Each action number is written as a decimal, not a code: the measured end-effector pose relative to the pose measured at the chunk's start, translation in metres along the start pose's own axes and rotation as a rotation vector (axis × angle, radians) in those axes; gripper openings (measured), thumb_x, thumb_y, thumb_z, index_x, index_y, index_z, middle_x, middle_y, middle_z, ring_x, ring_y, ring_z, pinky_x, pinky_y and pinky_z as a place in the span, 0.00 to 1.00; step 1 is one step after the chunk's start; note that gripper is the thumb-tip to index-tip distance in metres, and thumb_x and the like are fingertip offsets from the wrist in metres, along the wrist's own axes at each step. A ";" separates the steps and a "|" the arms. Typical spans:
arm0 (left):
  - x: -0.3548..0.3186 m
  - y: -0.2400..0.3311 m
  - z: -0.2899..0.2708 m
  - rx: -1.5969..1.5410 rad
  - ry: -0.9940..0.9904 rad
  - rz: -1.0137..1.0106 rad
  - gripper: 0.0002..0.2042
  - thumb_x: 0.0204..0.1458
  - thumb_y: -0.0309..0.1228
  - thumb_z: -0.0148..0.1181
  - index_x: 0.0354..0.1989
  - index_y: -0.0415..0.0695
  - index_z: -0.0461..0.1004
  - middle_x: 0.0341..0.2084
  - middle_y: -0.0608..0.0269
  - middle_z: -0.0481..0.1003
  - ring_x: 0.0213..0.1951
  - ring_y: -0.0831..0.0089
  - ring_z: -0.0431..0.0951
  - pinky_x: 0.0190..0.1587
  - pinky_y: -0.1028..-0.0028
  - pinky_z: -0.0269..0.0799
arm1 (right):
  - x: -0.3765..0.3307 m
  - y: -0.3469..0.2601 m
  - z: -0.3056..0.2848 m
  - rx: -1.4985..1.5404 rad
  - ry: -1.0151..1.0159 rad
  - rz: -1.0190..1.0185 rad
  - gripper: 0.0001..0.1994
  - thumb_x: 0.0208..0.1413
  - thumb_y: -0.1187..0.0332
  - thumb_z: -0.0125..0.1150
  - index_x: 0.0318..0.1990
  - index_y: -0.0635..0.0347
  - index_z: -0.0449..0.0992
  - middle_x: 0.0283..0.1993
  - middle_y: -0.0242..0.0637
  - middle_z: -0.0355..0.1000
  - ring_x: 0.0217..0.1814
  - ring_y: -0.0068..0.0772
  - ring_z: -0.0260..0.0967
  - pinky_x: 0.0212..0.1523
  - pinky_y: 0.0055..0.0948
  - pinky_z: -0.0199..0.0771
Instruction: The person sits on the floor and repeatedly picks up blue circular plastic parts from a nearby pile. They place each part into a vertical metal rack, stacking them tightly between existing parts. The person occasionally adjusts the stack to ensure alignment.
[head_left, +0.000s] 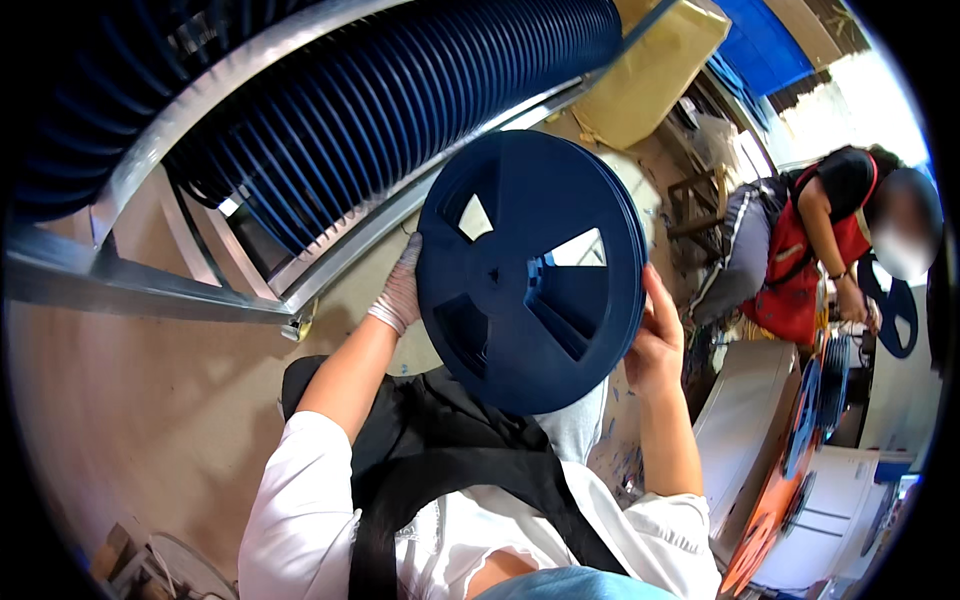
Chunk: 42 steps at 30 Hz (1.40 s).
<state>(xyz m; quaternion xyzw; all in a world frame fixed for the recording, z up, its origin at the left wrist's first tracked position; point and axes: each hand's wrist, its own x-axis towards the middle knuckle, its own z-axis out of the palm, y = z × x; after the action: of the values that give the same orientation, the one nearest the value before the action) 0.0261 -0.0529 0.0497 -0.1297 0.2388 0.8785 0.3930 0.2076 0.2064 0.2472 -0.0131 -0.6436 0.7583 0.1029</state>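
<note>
On my feed I had room over the floor (150,390) beside the left grip (402,290), but the metal rack (150,285) and its row of dark discs (400,110) barred the way ahead-left. The blue reel (510,310) blocked the space across to the right grip (657,340); a pale box (745,405) and another person (820,245) hemmed the right.

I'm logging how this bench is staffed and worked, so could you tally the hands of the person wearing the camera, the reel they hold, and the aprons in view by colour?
Left hand: 1
Right hand: 1
Dark blue reel, held between them: 1
Black apron, on the wearer: 1
Red apron, on the co-worker: 1
Total: 5
</note>
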 end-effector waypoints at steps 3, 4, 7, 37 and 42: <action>-0.003 0.001 0.004 0.067 0.115 -0.072 0.35 0.52 0.58 0.61 0.60 0.43 0.70 0.56 0.59 0.74 0.56 0.62 0.73 0.63 0.62 0.65 | 0.003 0.000 0.019 0.431 0.150 0.105 0.35 0.58 0.62 0.54 0.72 0.56 0.50 0.68 0.46 0.60 0.66 0.41 0.63 0.65 0.38 0.64; 0.004 -0.002 -0.007 0.073 0.130 -0.100 0.37 0.50 0.60 0.62 0.60 0.42 0.69 0.55 0.58 0.74 0.55 0.63 0.74 0.61 0.63 0.67 | 0.001 0.007 0.017 0.419 0.163 0.150 0.34 0.60 0.59 0.54 0.71 0.58 0.52 0.69 0.46 0.59 0.67 0.42 0.62 0.67 0.39 0.60; 0.009 -0.016 -0.024 0.245 0.238 -0.103 0.38 0.50 0.61 0.61 0.60 0.42 0.70 0.54 0.58 0.74 0.53 0.64 0.75 0.59 0.64 0.69 | -0.003 0.028 0.004 0.360 0.162 0.263 0.32 0.58 0.52 0.59 0.63 0.64 0.63 0.53 0.45 0.73 0.61 0.39 0.68 0.65 0.41 0.63; -0.042 -0.048 0.018 0.113 -0.325 -0.209 0.29 0.53 0.41 0.66 0.61 0.43 0.64 0.48 0.57 0.74 0.48 0.68 0.76 0.54 0.68 0.74 | -0.016 0.071 0.146 -0.432 -0.013 -0.037 0.35 0.53 0.62 0.67 0.65 0.67 0.60 0.58 0.54 0.67 0.60 0.54 0.65 0.62 0.42 0.63; -0.044 -0.040 0.020 0.152 -0.298 -0.160 0.34 0.50 0.40 0.68 0.64 0.43 0.60 0.50 0.56 0.72 0.50 0.67 0.73 0.55 0.68 0.71 | -0.013 0.057 0.157 -0.759 -0.154 -0.267 0.31 0.54 0.63 0.65 0.62 0.69 0.62 0.56 0.53 0.69 0.60 0.56 0.64 0.65 0.47 0.58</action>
<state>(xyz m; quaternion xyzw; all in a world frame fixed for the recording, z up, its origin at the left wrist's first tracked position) 0.0841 -0.0466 0.0723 0.0131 0.2326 0.8333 0.5014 0.1883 0.0426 0.2173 0.0902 -0.8797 0.4456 0.1397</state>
